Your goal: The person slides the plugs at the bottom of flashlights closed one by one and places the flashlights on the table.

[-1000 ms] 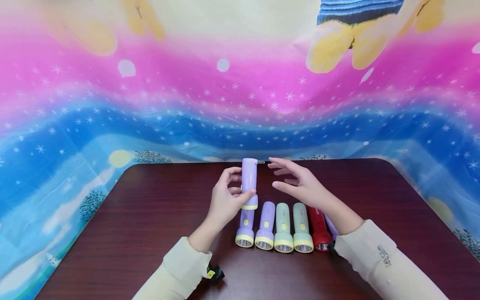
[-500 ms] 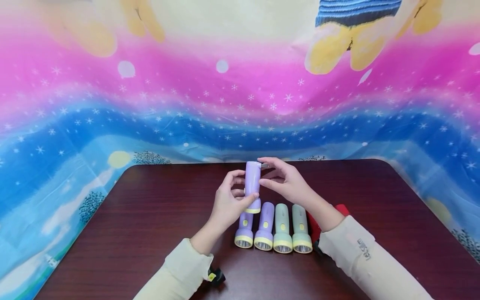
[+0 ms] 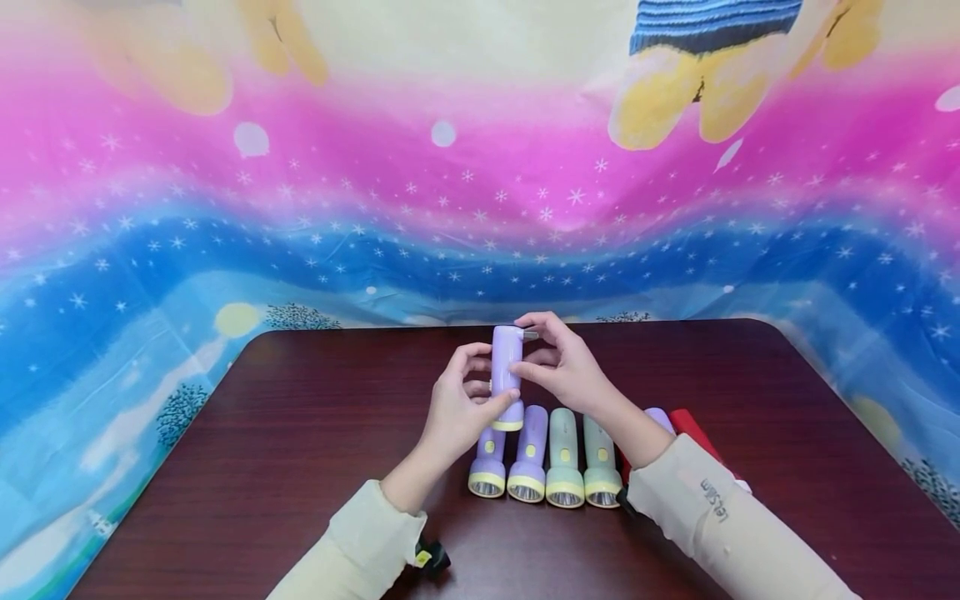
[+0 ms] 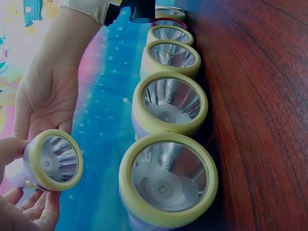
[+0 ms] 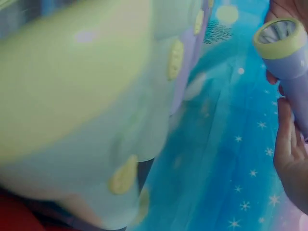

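A lilac flashlight (image 3: pixel 507 354) with a pale yellow rim is held up above the table, lens end down. My left hand (image 3: pixel 452 404) grips it near the head, thumb in front and fingers behind. At its tail, a small metal plug (image 3: pixel 531 335) sticks out to the right. My right hand (image 3: pixel 567 367) holds the upper part, thumb against the body and index finger at the tail beside the plug. The left wrist view shows the flashlight's reflector (image 4: pixel 58 161) face on, unlit; the right wrist view shows its side (image 5: pixel 292 62).
Lying in a row below are purple flashlights (image 3: pixel 532 446), green flashlights (image 3: pixel 565 454) and, partly behind my right forearm, another purple flashlight (image 3: pixel 660 418) and a red flashlight (image 3: pixel 693 437). The dark wooden table (image 3: pixel 315 433) backs onto a printed cloth (image 3: pixel 420 192).
My right hand has moved left from beside the flashlight and now touches its tail end with thumb and finger. The flashlight, in my left hand, has shifted slightly right and down.
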{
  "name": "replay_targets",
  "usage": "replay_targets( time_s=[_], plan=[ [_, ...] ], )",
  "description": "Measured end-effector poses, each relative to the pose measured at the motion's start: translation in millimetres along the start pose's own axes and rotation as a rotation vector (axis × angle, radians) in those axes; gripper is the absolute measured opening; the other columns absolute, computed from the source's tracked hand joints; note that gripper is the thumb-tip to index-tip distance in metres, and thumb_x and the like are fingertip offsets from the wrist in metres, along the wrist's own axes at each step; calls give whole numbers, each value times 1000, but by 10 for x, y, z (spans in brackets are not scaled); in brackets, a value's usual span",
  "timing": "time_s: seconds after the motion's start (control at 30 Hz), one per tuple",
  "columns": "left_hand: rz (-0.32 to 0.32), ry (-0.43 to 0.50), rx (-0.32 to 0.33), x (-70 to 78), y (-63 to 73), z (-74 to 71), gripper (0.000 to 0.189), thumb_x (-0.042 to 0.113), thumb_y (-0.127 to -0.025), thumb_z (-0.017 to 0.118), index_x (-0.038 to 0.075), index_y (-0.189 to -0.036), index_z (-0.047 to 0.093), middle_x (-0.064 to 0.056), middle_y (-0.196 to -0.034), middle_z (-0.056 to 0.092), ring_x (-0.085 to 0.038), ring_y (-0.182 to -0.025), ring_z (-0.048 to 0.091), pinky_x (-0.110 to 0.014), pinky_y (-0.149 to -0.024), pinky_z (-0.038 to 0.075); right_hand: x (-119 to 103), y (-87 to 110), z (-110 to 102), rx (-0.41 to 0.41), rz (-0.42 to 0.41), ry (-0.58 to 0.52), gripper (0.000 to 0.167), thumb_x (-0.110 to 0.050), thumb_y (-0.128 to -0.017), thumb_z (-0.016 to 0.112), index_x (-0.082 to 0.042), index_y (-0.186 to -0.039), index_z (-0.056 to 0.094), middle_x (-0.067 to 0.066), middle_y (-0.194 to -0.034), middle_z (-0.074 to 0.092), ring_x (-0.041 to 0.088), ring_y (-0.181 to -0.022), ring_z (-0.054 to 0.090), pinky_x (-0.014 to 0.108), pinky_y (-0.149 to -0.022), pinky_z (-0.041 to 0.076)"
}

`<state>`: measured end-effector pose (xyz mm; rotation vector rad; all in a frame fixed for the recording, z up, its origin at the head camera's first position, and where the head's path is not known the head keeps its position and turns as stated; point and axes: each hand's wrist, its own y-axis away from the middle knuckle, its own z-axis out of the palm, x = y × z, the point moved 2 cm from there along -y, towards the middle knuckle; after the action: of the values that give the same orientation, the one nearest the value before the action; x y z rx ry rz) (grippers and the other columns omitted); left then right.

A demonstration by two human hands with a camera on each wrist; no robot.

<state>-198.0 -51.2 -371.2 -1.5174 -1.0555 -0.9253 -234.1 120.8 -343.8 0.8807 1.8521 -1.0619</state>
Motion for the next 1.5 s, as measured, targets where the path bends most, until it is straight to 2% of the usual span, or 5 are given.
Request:
replay_targets(
  time_s=[0.2,0.43,0.7,0.87,1.5],
  plan=[
    [2,4,-5,2,12,2,59,4,-80,81,9,-131,51,-19,-114,65,-24,-82,72,-30,-76,61,38,10,39,-12,-7,-62,60,5,-87,70,-3,-138,39,27,-123,61,19,-88,67,27,-76,58],
    [-18,12,-61,4,12,-33,59,3,-82,79,9,-133,49,-19,-120,64,-27,-91,72,-35,-82,60,27,17,45,8,-3,-96,59,10,-84,71,-3,-134,41,28,-114,63,16,-82,66,26,-72,57],
    [-58,39,-124,-5,11,-78,58,-2,-84,75,11,-135,50,-16,-123,65,-25,-96,71,-33,-84,60,19,33,8,-13,3,-135,58,13,-82,71,0,-130,41,28,-126,58,16,-88,67,28,-76,58],
    [-38,41,-115,14,32,-98,58,-3,-83,76,11,-134,51,-15,-123,65,-26,-95,71,-31,-83,60,-10,36,1,-41,-8,-155,56,12,-83,70,1,-129,40,27,-133,55,17,-93,69,31,-79,59],
    [-36,44,-72,6,82,-134,57,-2,-82,77,11,-133,56,-17,-120,67,-29,-91,73,-33,-81,61,-9,14,33,-92,-18,-143,55,9,-84,72,1,-132,45,28,-130,58,19,-97,68,30,-83,58]
  ],
)
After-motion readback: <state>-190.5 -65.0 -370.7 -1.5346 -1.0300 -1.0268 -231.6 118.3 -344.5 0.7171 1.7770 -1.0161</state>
